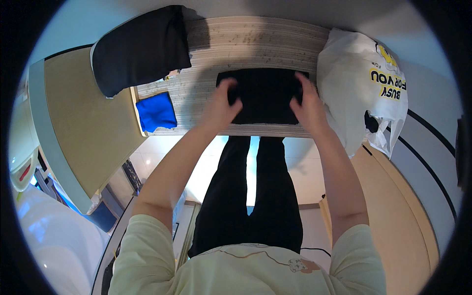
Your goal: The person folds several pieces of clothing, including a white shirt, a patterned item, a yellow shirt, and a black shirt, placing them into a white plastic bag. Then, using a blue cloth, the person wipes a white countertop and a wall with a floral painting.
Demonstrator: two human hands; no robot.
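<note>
A black cloth (267, 97), folded into a flat rectangle, lies on a striped wood-grain surface (254, 40) in front of me. My left hand (223, 107) is over its left side, thumb and forefinger spread apart. Over the right side is my right hand (309, 105), its thumb and fingers likewise apart. Both hands are a little blurred, and whether the fingertips press on the cloth is hard to see. Left of the cloth, near the surface's front edge, sits a small folded blue cloth (156, 111).
A large black fabric-covered item (143, 51) stands at the back left, beside a tan panel (84, 118). On the right, a white plastic bag (343, 81) bearing writing bulges over the surface's edge, with something black showing at its opening. A wall bounds the far side.
</note>
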